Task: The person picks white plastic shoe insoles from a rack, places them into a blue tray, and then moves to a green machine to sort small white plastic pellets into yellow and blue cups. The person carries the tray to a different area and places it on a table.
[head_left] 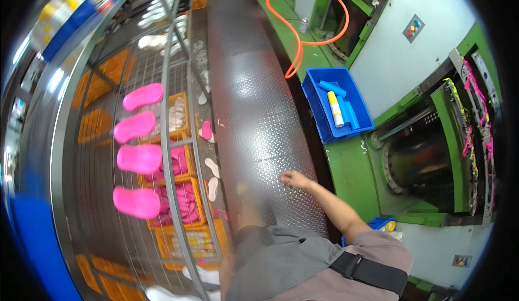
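Note:
My right hand (296, 180) hangs above the metal walkway (259, 90), its fingers loosely curled and nothing visible in them. It touches nothing. A strip of skin, perhaps my left arm, shows by my clothing at the lower edge, but my left hand is not in view. To the left, a wire rack (175, 187) carries several bright pink foam shoe soles in a row, among them one pink sole (139, 159). On the right a blue bin (338, 136) holds a yellow-and-white spray can (335, 109) and blue cylindrical pieces.
Green machines with open round chambers (416, 160) line the right side. An orange hose (292, 25) loops over the green ledge (346, 166). Orange crates (203, 198) with pink and pale pieces stand beneath the rack. White soles (212, 189) lie beside the walkway.

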`<move>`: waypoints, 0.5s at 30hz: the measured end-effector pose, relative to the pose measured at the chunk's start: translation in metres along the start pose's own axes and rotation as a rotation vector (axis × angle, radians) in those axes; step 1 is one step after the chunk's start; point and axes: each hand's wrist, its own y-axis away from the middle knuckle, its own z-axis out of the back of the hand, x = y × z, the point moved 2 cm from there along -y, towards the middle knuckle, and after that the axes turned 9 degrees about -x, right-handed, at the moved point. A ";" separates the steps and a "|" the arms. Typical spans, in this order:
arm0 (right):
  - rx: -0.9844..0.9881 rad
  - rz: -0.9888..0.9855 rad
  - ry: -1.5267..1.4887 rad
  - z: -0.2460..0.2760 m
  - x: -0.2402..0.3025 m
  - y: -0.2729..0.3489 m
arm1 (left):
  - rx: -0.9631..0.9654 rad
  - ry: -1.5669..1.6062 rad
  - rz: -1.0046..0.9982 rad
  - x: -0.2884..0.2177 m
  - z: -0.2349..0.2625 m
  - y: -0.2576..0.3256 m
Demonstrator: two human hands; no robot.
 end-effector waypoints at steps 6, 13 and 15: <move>-0.626 0.594 -0.502 0.188 0.210 -0.110 | 0.137 -0.308 -0.073 -0.197 -0.102 -0.090; -1.371 0.332 -0.492 0.285 0.205 -0.162 | 0.398 -0.819 -0.374 -0.470 -0.296 -0.122; -1.327 0.265 -0.443 0.272 0.175 -0.183 | 0.424 -0.889 -0.444 -0.514 -0.345 -0.118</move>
